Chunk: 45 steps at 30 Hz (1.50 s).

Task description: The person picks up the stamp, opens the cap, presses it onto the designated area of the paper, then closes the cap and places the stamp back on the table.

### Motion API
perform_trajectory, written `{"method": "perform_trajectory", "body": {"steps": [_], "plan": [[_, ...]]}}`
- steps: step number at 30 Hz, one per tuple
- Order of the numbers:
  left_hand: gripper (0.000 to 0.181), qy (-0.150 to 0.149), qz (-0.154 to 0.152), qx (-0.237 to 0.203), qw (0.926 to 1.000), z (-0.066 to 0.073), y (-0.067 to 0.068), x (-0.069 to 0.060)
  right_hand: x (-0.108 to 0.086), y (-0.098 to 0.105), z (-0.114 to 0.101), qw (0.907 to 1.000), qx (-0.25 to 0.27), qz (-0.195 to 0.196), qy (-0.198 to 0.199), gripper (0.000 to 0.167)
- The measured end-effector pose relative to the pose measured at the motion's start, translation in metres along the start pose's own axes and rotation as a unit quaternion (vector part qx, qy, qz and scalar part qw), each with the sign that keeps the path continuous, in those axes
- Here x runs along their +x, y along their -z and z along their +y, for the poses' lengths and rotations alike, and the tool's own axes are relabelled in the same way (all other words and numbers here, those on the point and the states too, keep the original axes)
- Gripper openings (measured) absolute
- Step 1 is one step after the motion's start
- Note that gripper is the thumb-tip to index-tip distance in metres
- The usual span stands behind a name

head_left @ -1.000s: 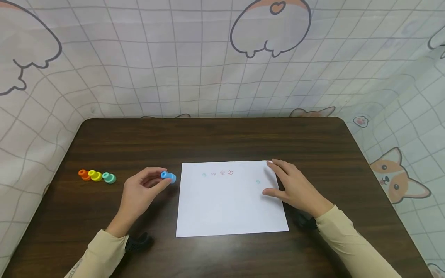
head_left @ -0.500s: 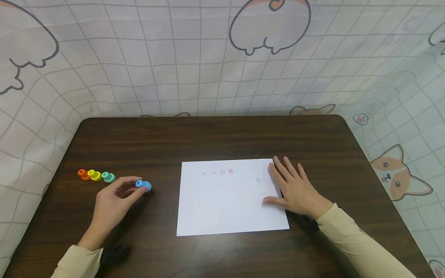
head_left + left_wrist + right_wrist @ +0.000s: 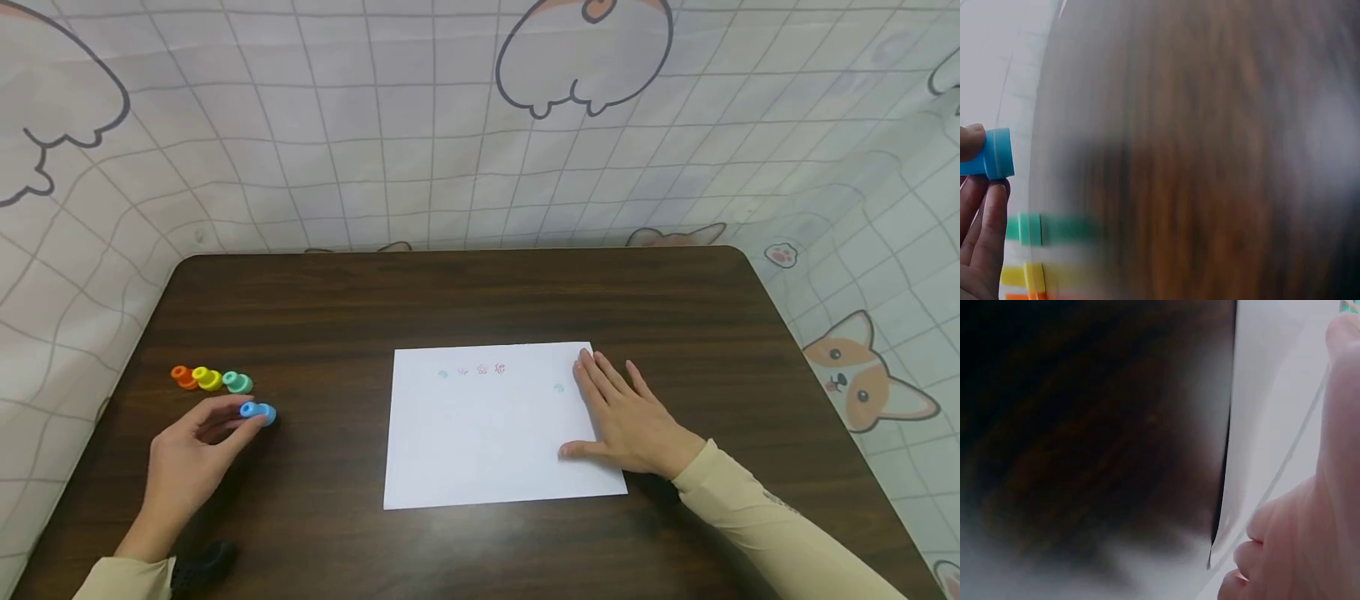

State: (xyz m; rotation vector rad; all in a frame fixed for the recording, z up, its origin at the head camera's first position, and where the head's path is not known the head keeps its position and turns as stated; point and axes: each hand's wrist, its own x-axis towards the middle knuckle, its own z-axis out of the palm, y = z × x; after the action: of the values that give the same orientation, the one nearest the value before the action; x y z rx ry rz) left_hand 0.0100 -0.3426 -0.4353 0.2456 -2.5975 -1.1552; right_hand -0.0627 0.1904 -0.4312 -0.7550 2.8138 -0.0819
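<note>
Between thumb and fingertips my left hand (image 3: 183, 462) pinches a blue toy stamp (image 3: 258, 412), just to the near side of a short row of stamps. That row holds an orange stamp (image 3: 183, 377), a yellow stamp (image 3: 207, 378) and a teal stamp (image 3: 237, 382). In the left wrist view the blue stamp (image 3: 999, 154) is above the green-looking one (image 3: 1030, 229). My right hand (image 3: 626, 421) rests with straight, spread fingers on the right edge of a white sheet of paper (image 3: 480, 442). Small printed marks (image 3: 482, 369) run along the paper's upper part, with a teal one (image 3: 558, 388) farther right.
A dark wooden table (image 3: 450, 300) bears everything. Behind it and at the sides hangs a white gridded curtain (image 3: 315, 125) with cartoon dogs. Black bands sit at my wrists, such as the left wrist band (image 3: 202, 567).
My left hand has carried the blue stamp leftward from beside the paper to near the row of stamps. My right hand's fingers have spread and settled flatter on the paper.
</note>
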Motion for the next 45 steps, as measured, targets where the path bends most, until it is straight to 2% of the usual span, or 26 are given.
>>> {"method": "perform_trajectory", "body": {"steps": [6, 14, 27, 32, 38, 45], "plan": [[0.033, 0.000, 0.015, 0.027, 0.9995, -0.013, 0.008, -0.001, -0.001, -0.004, -0.001, 0.9999, -0.007, -0.002, 0.010, 0.122], [0.033, 0.018, -0.002, 0.065, 0.9977, -0.026, 0.018, 0.003, -0.003, -0.006, -0.003, 0.9999, -0.003, -0.010, 0.010, 0.122], [0.035, 0.030, 0.005, 0.070, 0.9971, -0.042, 0.034, 0.008, -0.001, -0.003, -0.003, 0.9998, -0.010, -0.010, 0.013, 0.121], [0.037, 0.028, 0.018, 0.076, 0.9966, -0.047, 0.039, 0.009, -0.001, -0.002, -0.003, 0.9999, -0.009, -0.009, 0.011, 0.121], [0.038, 0.047, 0.036, 0.089, 0.9943, -0.053, 0.041, 0.011, 0.000, -0.004, -0.002, 0.9998, -0.009, -0.013, 0.009, 0.122], [0.038, 0.067, 0.032, 0.107, 0.9914, -0.059, 0.044, 0.013, 0.001, -0.003, -0.001, 0.9998, -0.008, -0.013, 0.009, 0.122]]}}
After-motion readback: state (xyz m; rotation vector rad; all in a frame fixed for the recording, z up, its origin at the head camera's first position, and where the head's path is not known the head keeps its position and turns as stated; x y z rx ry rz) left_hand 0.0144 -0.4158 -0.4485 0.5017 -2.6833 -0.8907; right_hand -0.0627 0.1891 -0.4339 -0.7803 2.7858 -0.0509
